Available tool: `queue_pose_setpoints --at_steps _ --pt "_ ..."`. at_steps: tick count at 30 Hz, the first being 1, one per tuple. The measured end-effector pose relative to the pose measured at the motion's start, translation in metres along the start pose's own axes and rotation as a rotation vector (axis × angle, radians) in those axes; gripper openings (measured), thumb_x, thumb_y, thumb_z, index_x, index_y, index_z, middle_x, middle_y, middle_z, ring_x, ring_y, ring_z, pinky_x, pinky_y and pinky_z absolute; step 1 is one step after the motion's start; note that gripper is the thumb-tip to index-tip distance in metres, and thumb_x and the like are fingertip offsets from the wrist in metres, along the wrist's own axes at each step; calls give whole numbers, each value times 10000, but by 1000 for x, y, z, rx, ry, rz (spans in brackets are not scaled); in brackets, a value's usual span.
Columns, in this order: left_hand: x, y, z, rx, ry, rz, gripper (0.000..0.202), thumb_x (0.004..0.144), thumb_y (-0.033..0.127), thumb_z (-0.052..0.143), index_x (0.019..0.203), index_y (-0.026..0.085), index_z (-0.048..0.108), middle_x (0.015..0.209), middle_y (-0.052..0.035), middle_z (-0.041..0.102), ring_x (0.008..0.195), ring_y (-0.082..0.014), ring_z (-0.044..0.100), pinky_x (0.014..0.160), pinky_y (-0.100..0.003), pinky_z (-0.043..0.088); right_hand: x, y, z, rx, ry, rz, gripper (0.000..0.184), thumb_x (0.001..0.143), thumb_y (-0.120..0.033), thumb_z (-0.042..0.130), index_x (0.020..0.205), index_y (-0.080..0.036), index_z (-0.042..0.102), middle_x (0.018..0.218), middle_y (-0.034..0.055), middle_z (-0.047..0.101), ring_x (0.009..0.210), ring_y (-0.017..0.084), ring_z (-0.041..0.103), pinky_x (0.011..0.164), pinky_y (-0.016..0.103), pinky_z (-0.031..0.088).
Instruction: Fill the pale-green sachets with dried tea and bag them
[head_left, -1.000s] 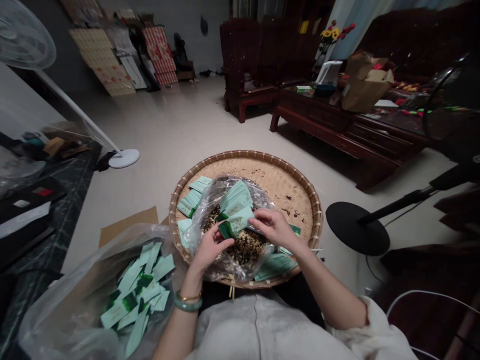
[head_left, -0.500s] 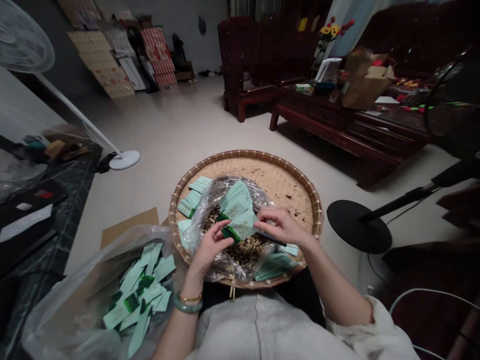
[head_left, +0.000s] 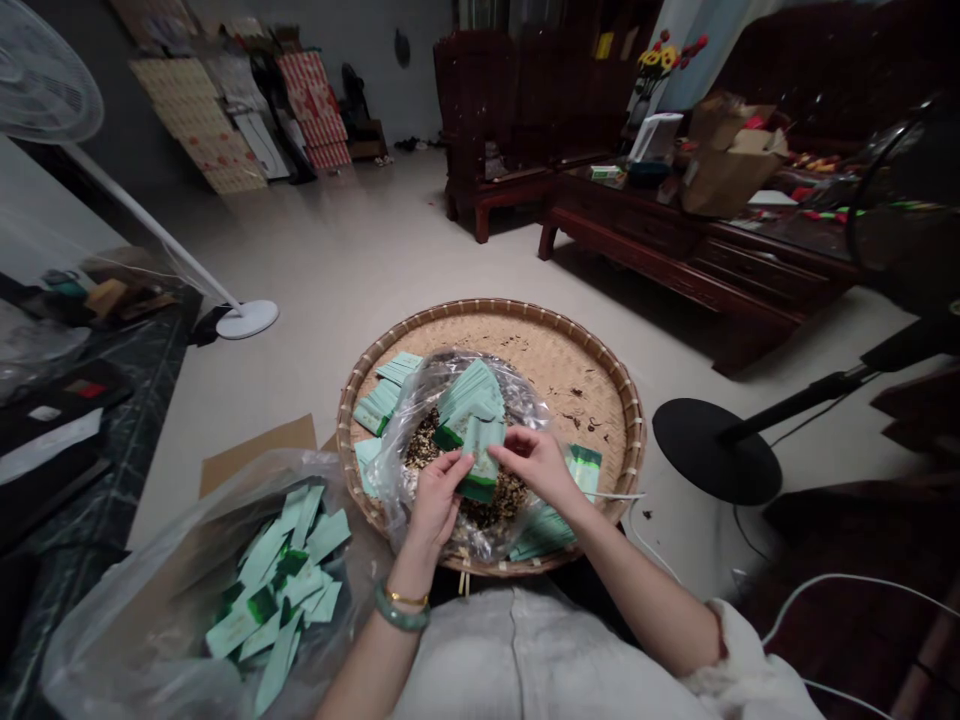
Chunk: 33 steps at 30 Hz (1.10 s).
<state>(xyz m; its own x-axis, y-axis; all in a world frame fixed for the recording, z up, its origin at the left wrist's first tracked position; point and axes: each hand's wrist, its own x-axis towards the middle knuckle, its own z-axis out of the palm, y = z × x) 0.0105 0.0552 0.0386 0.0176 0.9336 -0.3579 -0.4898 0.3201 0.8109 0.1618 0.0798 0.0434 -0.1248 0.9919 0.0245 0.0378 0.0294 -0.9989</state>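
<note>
A pale green packet (head_left: 486, 440) with a dark green end is upright between my hands. My left hand (head_left: 437, 492) pinches its left edge, and my right hand (head_left: 534, 462) grips its right edge. Below it, a clear plastic bag (head_left: 390, 450) lies open with loose brown and tan dried bits (head_left: 424, 440) inside. A fanned stack of similar packets (head_left: 469, 388) rests on the bits, just beyond my fingers. The bag sits in a round woven bamboo tray (head_left: 570, 345). More packet stacks (head_left: 377, 408) lie along the tray's left side, and another stack (head_left: 546, 530) is near my right wrist.
A large plastic bag (head_left: 142, 600) with many loose packets (head_left: 285, 570) is at my left. A white cable (head_left: 619, 496) runs beside my right forearm. Fan bases stand on the floor, one white (head_left: 247, 319) and one black (head_left: 718, 450). A wooden table (head_left: 637, 225) is ahead right.
The packet has turned more upright, and both hands have come closer together. A dark object under my right hand is no longer visible; a white cable and a packet stack now show by that forearm.
</note>
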Motion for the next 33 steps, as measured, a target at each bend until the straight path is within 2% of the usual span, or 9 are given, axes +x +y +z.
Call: queue_pose_setpoints --at_steps 3,5,9,13,18,24,26,30,33 --pt "-2 0 0 53 -104 -17 441 569 344 826 928 118 705 809 -68 738 712 -173 670 692 -268 516 -1 1 3 72 -11 84 357 685 -508 683 655 -162 599 558 -20 528 485 93 462 464 226 422" --pt "-2 -1 -1 125 -128 -9 469 570 339 826 961 111 702 833 -76 740 721 -179 670 689 -267 510 -1 -1 3 87 -26 101 375 654 -528 698 633 -164 609 552 -18 535 473 94 461 447 225 419" --pt "-1 -5 -3 233 -78 8 416 561 343 827 877 94 724 786 -70 738 658 -166 651 645 -254 497 -2 -1 2 82 -32 103 382 640 -527 707 614 -156 621 571 -9 550 476 92 465 446 222 400" --pt "0 -6 -5 248 -97 -29 427 540 352 835 866 97 729 732 -50 725 610 -142 620 604 -237 479 -1 3 1 48 -92 124 366 646 -503 710 701 -147 639 603 -14 569 514 95 463 469 214 375" --pt "1 -6 -7 286 -72 -5 387 618 452 770 762 95 730 628 -20 676 548 -117 560 546 -222 438 2 5 1 -49 -105 87 420 649 -507 708 516 -145 542 491 -44 451 489 77 384 445 202 288" --pt "3 -9 -9 341 -12 76 348 604 446 779 687 114 721 592 3 658 542 -114 548 536 -217 432 1 5 0 5 -141 171 469 615 -553 716 475 -157 508 435 -58 428 436 62 353 428 205 286" --pt "2 -10 -8 310 -21 44 370 610 458 773 726 111 723 604 -8 671 541 -120 565 532 -219 440 -1 7 1 42 -130 208 467 590 -556 729 477 -158 511 427 -64 426 421 60 359 425 205 303" --pt "-2 -13 -5 220 -139 -114 459 572 422 811 880 98 708 710 -59 716 583 -160 639 574 -255 494 -2 16 3 100 -85 242 439 580 -552 738 529 -153 560 447 -50 481 414 75 407 409 210 336" --pt "-5 -15 -5 198 -142 -183 487 532 389 840 878 78 696 695 -81 719 584 -180 663 581 -269 513 2 25 -3 81 -29 216 418 676 -562 668 652 -146 632 491 -28 521 426 91 432 398 211 337"
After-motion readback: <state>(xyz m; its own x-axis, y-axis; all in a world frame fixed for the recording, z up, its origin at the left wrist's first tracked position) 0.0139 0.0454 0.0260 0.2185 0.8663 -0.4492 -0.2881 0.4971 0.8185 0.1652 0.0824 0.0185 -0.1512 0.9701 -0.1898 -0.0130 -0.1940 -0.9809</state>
